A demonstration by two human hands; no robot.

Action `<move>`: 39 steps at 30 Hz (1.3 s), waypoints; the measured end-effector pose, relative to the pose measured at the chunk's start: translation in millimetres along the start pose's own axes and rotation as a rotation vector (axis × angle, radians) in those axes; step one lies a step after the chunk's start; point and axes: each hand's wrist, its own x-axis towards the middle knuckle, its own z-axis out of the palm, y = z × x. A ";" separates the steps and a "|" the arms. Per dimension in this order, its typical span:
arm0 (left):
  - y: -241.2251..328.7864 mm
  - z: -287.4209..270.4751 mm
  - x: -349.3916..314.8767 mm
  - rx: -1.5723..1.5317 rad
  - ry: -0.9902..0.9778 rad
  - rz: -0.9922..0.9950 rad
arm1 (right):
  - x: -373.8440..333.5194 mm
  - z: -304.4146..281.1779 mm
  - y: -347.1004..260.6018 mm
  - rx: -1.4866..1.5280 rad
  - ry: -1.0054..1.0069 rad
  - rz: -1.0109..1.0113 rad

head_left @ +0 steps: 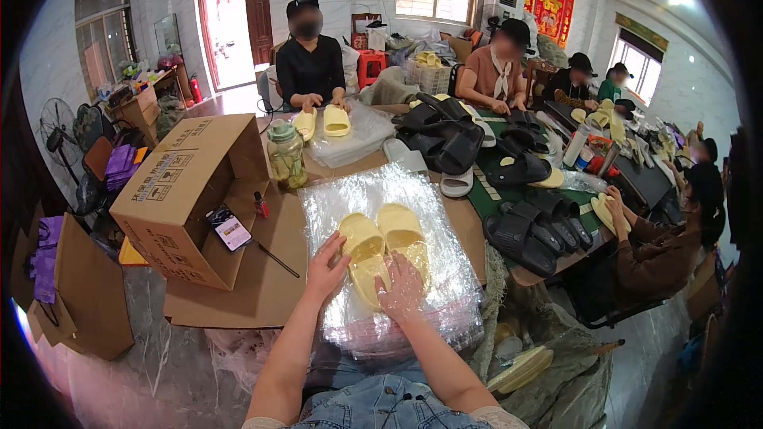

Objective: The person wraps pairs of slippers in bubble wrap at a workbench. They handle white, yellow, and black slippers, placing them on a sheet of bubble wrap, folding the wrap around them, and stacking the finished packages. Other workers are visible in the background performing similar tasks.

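A pair of pale yellow slide slippers (404, 232) lies side by side on a stack of clear plastic bags (453, 286) in front of me. My right hand (400, 284) rests on the lower part of the slippers, its fingers spread. A shiny film seems to lie over that hand, so it may be inside a bag. My left hand (327, 264) is at the outer left edge of the left slipper, fingers stretched out and touching its side. Whether it also pinches some film is too small to tell.
Left of the bags are an open cardboard box (171, 206), a phone (229, 228), a small red bottle (261, 204), a black pen (278, 260) and a glass jar (287, 155). Black slippers (445, 135) are piled at the right. Several people sit around the tables, one handling yellow slippers (336, 121) opposite.
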 end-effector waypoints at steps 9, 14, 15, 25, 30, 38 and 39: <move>-0.6 0.3 0.3 0.008 0.004 0.008 | 0.7 -0.2 1.7 0.012 -0.013 -0.002; -5.7 1.1 0.9 -0.050 0.004 0.007 | 0.6 -1.9 -1.0 0.010 -0.013 -0.002; -2.4 1.1 1.1 -0.028 -0.004 0.004 | 0.5 -2.2 -0.1 0.015 -0.012 0.002; 3.1 -1.0 0.9 0.016 -0.010 0.007 | -0.2 -1.7 -0.9 -0.005 -0.025 0.029; 2.5 -0.6 0.8 -0.039 -0.009 -0.010 | 0.8 -1.6 0.2 0.016 -0.024 0.011; -5.7 -0.4 1.4 -0.011 -0.004 0.027 | 1.7 -5.5 -2.8 0.010 -0.014 -0.001; -5.5 0.1 1.7 0.002 0.009 0.034 | 1.4 -4.7 -1.9 0.008 -0.013 -0.001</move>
